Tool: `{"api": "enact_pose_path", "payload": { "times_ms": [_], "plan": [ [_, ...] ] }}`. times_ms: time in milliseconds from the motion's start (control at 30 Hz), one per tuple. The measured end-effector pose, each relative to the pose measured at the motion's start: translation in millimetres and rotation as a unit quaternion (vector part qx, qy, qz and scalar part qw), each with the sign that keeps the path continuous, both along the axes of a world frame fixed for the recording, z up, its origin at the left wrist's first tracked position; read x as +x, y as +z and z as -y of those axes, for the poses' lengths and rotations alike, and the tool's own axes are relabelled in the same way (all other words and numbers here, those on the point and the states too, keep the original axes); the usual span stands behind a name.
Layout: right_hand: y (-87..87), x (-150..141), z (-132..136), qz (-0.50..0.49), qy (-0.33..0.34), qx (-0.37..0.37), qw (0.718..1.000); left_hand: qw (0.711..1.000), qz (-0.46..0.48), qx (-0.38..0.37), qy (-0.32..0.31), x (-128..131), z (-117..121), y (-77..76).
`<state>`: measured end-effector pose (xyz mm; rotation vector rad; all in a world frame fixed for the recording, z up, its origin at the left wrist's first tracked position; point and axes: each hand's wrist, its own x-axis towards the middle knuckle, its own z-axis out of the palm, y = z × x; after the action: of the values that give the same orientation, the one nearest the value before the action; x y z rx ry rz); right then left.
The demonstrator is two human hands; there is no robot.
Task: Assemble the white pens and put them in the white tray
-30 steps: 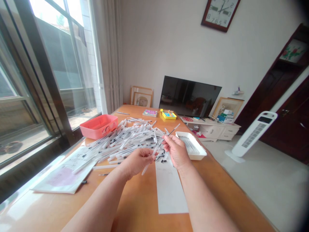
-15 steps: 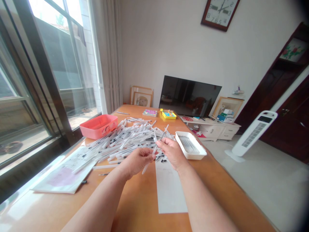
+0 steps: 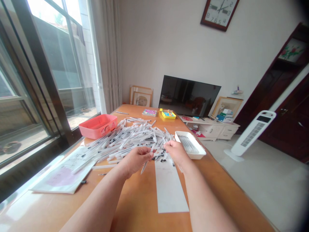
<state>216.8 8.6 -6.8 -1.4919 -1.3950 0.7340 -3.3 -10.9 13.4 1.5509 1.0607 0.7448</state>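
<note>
My left hand (image 3: 138, 161) pinches a white pen barrel (image 3: 144, 168), which slants down below the fingers toward me. To its right, my right hand (image 3: 175, 150) is closed, thumb against fingers, at the near right side of a big heap of pens (image 3: 130, 137). A slim whitish stick shows by its fingertips and a black-tipped one beneath the hand; I cannot make out which it grips. Small black caps (image 3: 163, 160) lie between the hands, at the top of a white paper strip (image 3: 170, 190).
A white tray (image 3: 202, 152) with thin pen pieces stands right of my right hand. Beyond the heap's left side is a red-pink box (image 3: 84, 130). A paper booklet (image 3: 72, 175) lies at left. Farther back are a yellow box (image 3: 168, 115) and a small book (image 3: 149, 112).
My right hand has moved slightly right, away from the left hand, and the dark thin piece it held upright no longer shows. The left hand keeps the barrel almost in place.
</note>
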Motion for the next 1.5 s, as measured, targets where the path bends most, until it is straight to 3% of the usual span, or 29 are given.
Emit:
{"api": "enact_pose_path", "payload": {
  "times_ms": [233,533,733,867,967,1067,1200,1500],
  "plan": [
    [-18.8,12,-3,0.187,0.059,-0.073,0.978,1.0,0.01,-0.004,0.029,-1,2,4.9],
    [-9.0,4,2,0.27,0.073,-0.064,0.958,0.999,-0.005,-0.017,0.036,-1,2,5.4],
    [-6.9,0,5,0.169,0.087,-0.071,0.979,0.999,0.018,-0.03,0.015,-3,-2,-0.7],
    [3.1,-3,9,-0.001,0.094,-0.06,0.994,0.999,0.021,-0.03,0.0,-3,-2,-0.9],
    [13.4,-6,13,-0.14,0.115,-0.04,0.983,0.999,0.013,-0.028,-0.011,-3,1,2.0],
    [22.0,-9,16,-0.213,0.138,-0.02,0.967,1.0,-0.002,-0.013,-0.023,-2,4,6.5],
    [29.5,-10,19,-0.228,0.159,-0.004,0.961,0.998,-0.024,0.01,-0.053,-3,8,11.1],
    [34.1,-13,22,-0.166,0.154,0.012,0.974,0.998,-0.02,0.016,-0.056,-1,9,12.2]
  ]
}}
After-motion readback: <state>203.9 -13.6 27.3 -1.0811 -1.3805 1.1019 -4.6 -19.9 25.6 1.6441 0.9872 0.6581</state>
